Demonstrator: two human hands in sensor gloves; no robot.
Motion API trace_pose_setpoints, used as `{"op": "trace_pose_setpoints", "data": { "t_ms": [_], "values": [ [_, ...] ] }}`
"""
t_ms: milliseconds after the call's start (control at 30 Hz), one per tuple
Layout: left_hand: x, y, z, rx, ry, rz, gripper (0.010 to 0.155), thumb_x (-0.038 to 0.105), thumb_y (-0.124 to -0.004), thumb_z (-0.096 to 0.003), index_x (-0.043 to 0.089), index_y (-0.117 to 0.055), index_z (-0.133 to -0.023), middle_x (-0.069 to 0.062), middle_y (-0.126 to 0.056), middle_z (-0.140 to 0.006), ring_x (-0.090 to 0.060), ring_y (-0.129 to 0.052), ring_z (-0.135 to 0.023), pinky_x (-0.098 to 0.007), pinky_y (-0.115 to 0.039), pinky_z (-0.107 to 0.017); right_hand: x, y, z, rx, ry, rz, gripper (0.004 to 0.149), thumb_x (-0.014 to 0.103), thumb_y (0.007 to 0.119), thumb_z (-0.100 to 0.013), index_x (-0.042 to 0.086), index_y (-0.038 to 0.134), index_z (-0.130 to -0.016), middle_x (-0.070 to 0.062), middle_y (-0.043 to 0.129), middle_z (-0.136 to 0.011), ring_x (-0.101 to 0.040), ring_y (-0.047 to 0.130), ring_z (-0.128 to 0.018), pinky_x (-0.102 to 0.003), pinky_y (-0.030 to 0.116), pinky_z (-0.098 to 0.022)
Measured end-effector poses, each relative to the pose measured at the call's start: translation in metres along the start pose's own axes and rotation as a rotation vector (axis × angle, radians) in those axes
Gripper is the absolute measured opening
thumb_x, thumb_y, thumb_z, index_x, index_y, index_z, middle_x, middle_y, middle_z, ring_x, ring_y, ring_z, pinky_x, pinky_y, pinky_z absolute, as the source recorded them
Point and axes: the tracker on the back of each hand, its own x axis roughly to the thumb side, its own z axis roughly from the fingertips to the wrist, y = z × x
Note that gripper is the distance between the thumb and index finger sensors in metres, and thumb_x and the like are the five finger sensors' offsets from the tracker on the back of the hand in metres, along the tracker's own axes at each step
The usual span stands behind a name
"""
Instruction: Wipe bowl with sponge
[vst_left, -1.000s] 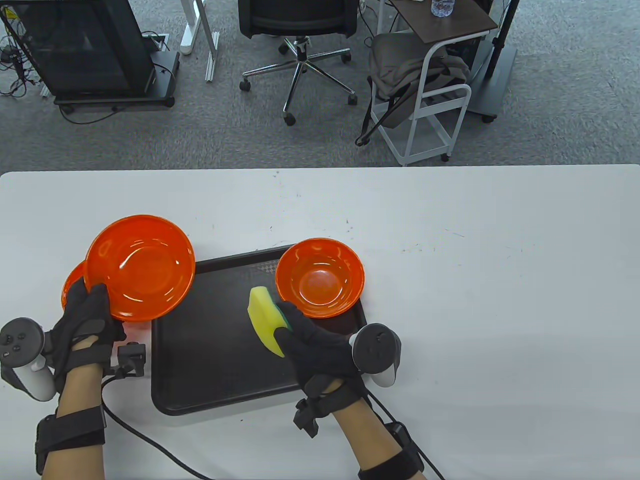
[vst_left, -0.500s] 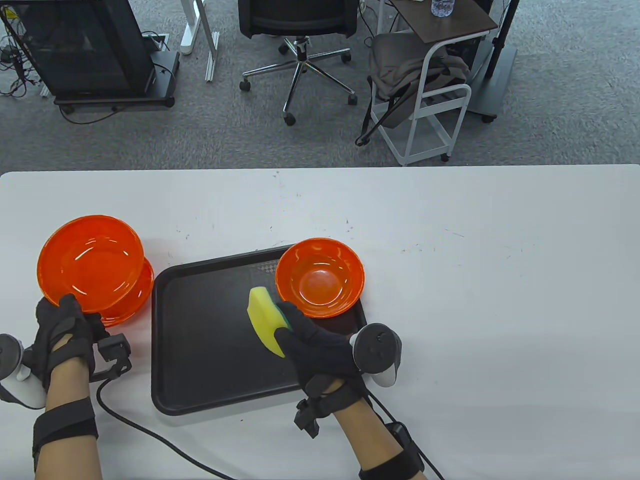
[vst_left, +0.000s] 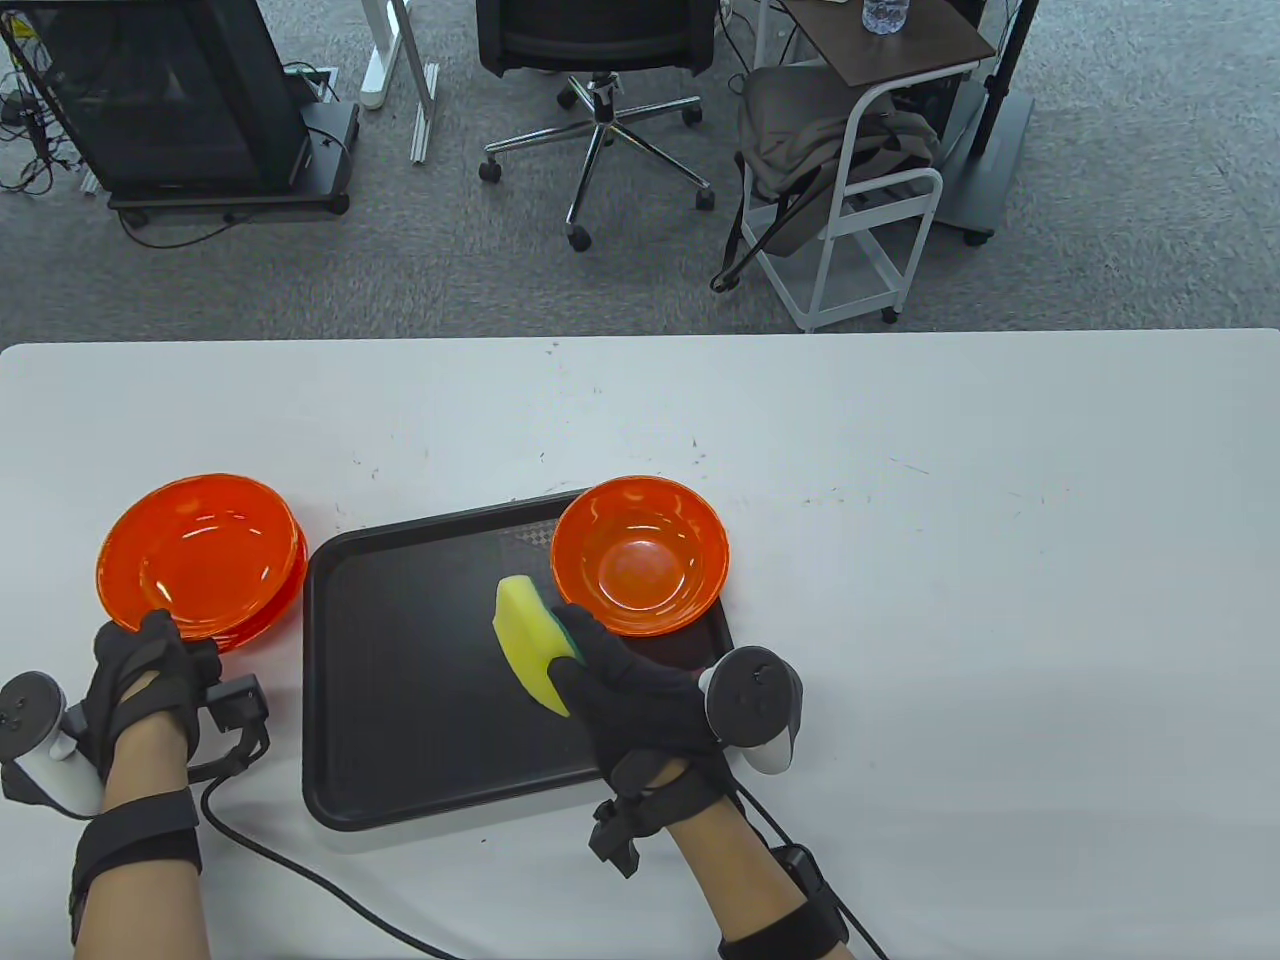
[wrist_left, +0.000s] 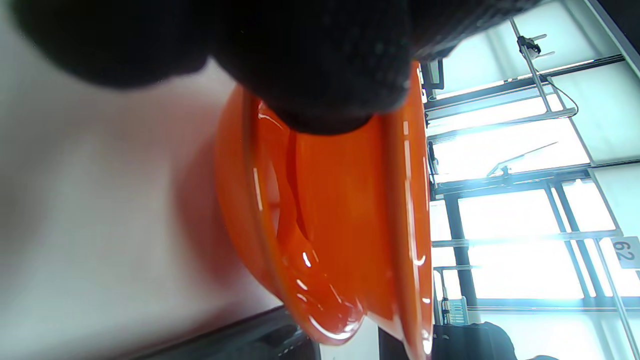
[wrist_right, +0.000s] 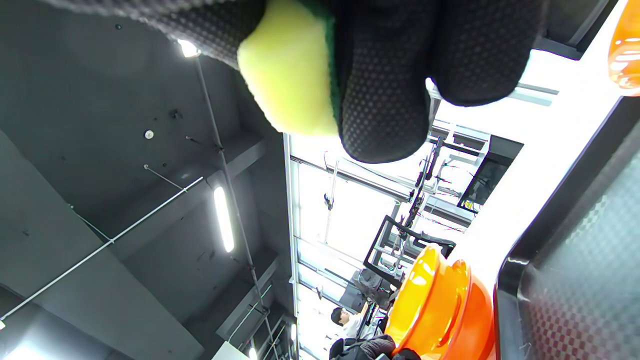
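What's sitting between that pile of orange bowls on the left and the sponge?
Only bare dark tray floor, seen in the table view. It separates the stacked bowls from the sponge.

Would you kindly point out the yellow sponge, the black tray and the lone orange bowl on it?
yellow sponge (vst_left: 525, 640), table view, its yellow face.
black plastic tray (vst_left: 400, 690), table view, bare floor.
orange plastic bowl (vst_left: 640, 555), table view, inner bottom.
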Motion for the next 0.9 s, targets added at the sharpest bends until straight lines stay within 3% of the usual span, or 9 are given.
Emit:
{"op": "trace_pose_setpoints", "data": {
  "t_ms": [533,900],
  "values": [
    [-0.0065,0.0040,0.0008,0.039,0.058,-0.110,0.074,0.047,-0.075,-0.0527,0.016,-0.036,-0.107,-0.005,-0.093,-0.053,-0.007,-0.097,-0.014,-0.026,-0.090,-0.012,0.0015,-0.0017,0.0005,0.009,-0.003,-0.004,0.053,0.035,0.069,-0.064,0.000,0.049,-0.099,-0.027,0.082,-0.088,-0.032,0.099,-0.063,-0.056,0.078,-0.051],
    [0.0016,0.0058,0.0066,-0.071,0.092,-0.245,0.085,0.058,-0.076,-0.0516,0.020,-0.025,-0.108,-0.013,-0.085,-0.068,-0.014,-0.098,-0.029,-0.032,-0.090,-0.021,0.0038,-0.0073,0.0008,-0.001,-0.010,-0.005,0.053,0.035,0.069,-0.064,0.000,0.049,-0.099,-0.027,0.082,-0.088,-0.032,0.099,-0.063,-0.056,0.078,-0.051]
  ]
}}
